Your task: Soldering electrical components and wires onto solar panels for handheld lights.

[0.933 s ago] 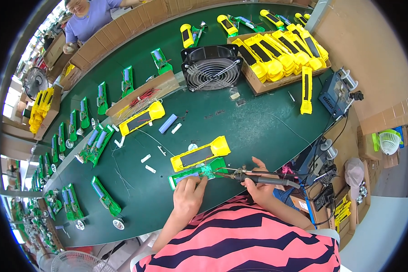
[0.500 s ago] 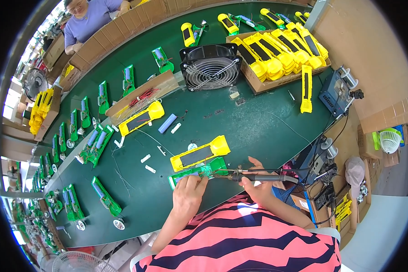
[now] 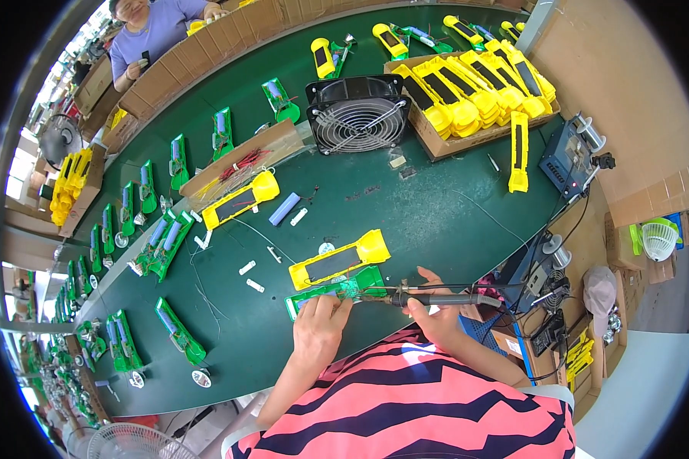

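Head view puts my left hand [image 3: 319, 330] at the near edge of an open green lamp casing [image 3: 372, 281], fingers drawn close together over a blue battery cell [image 3: 330, 294] that lies partly hidden inside; whether a wire end is pinched between the fingertips I cannot tell. My right hand [image 3: 434, 307] grips a soldering iron [image 3: 452, 300], pointing it left at the small green circuit board [image 3: 350, 288] in that casing, which lies on the green table [image 3: 413, 210] right in front of me. I judge the step to be soldering a lead onto the board, though at this size I cannot see whether the tip touches. As I read it, the next move calls for a firm left hold so the casing does not slide, a steady iron at one small joint, and care that the hot tip stays off my fingers and the plastic. Just beyond the green casing sits a yellow casing [image 3: 341, 265] with a dark panel, close enough that its thin wires may be part of the same joint. Farther out lie small white tubes [image 3: 255, 285], a loose blue cell [image 3: 285, 209] and a cardboard tray [image 3: 241, 164] of red wires; beyond those stand a black fan [image 3: 358, 126] and a cardboard box [image 3: 430, 145] heaped with yellow casings.
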Tool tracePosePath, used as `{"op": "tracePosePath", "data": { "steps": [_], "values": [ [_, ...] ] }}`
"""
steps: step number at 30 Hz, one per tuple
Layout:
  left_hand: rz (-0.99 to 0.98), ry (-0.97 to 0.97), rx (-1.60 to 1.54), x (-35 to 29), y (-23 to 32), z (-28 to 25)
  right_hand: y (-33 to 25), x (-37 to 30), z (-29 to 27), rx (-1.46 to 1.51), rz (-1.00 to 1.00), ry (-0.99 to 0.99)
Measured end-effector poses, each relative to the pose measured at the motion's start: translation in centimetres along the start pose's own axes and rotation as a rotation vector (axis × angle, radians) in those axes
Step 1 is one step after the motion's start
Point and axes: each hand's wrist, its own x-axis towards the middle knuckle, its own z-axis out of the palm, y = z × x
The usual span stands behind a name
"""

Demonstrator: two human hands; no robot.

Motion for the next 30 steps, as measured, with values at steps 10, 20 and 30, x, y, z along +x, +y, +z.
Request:
{"op": "tracePosePath", "data": {
  "steps": [10, 20, 30],
  "values": [
    [-0.001, -0.002, -0.001, 0.2, 0.0, 0.2, -0.5, 0.4, -0.6, -0.003, -0.067, 0.014],
    [-0.346, 0.326, -0.184, 0.5, -3.7, -0.9, 0.4, 4.2, -5.7, -0.263, -0.308, 0.274],
    [-0.417, 0.23, -0.057, 0.4, -4.9, 0.9, 3.5, 14.3, -15.1, -0.883, -0.171, 0.584]
  ]
}}
